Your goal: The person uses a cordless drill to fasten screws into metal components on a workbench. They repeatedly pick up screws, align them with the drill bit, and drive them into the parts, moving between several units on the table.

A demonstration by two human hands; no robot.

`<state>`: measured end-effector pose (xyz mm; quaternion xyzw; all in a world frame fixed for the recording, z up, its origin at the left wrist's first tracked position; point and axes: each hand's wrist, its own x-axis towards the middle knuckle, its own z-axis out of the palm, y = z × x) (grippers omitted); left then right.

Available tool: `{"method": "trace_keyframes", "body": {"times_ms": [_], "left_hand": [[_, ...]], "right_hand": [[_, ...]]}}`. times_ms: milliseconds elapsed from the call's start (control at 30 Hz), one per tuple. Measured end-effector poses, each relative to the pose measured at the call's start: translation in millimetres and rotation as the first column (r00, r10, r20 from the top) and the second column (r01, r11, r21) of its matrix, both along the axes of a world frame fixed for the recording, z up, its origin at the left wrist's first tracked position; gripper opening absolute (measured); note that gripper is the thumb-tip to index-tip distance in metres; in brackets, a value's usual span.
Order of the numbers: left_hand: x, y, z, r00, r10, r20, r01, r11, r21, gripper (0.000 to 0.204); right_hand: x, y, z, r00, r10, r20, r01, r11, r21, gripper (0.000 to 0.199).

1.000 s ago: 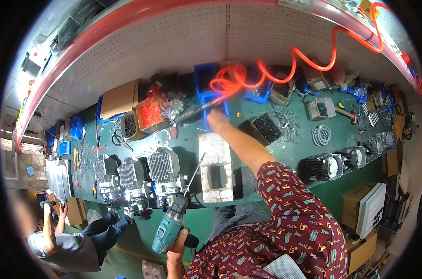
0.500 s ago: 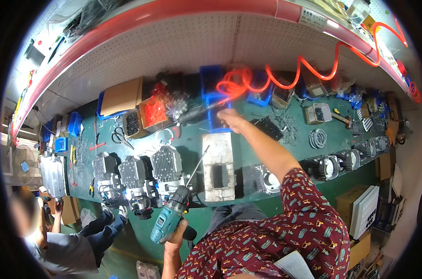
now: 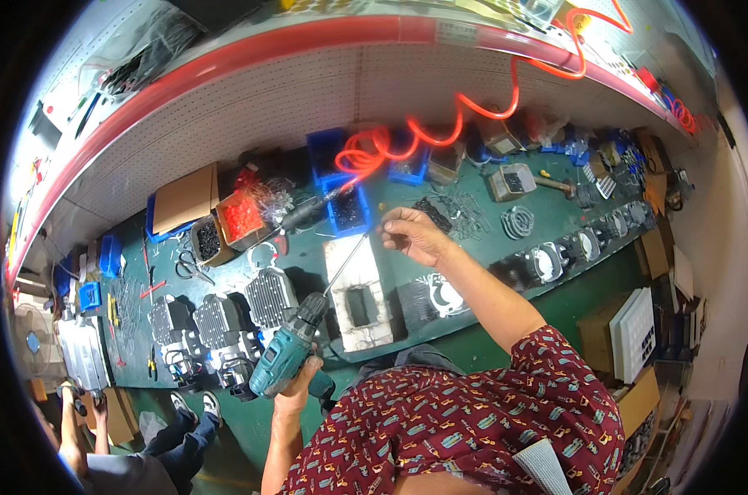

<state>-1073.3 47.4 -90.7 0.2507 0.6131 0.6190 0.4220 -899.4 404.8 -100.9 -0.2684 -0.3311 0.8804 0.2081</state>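
Observation:
My left hand [image 3: 298, 386] is wrapped round the handle of a teal cordless drill [image 3: 280, 356]. Its long thin bit [image 3: 346, 267] slants up and to the right, over a worn white block [image 3: 377, 337] with a rectangular opening. By the tip of the bit is my right hand [image 3: 417, 237], its thumb and fingertips pinched together; whatever they hold is too small to make out. Just beyond that hand stands a blue bin [image 3: 331, 218] with small dark parts inside. Several finned motor units [image 3: 271, 299] stand left of the block.
A coiled red air hose [image 3: 440, 136] hangs down to a dark air tool [image 3: 304, 214]. Finned housings [image 3: 547, 262] line the front edge at right. Scissors [image 3: 194, 268], a box of red parts [image 3: 240, 221] and a hammer [image 3: 555, 183] lie around. Another person's hands [image 3: 85, 404] work at far left.
My right hand has come back from the blue bin to the bit's tip. The drill has been raised and turned, its bit pointing further right. The whole view has shifted.

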Motion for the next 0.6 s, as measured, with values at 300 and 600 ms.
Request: {"method": "trace_keyframes", "body": {"times_ms": [300, 600], "left_hand": [[9.4, 13.4, 6.2, 0.990, -0.134, 0.041, 0.133, 0.991, 0.016, 0.033], [21.9, 30.6, 20.3, 0.951, -0.222, -0.214, 0.216, 0.975, -0.053, 0.036]], "right_hand": [[48.2, -14.8, 27.2, 0.997, -0.074, 0.024, 0.072, 0.994, 0.077, 0.017], [95.2, 10.0, 38.0, 0.995, 0.042, 0.087, -0.058, 0.981, 0.186, 0.020]]}}
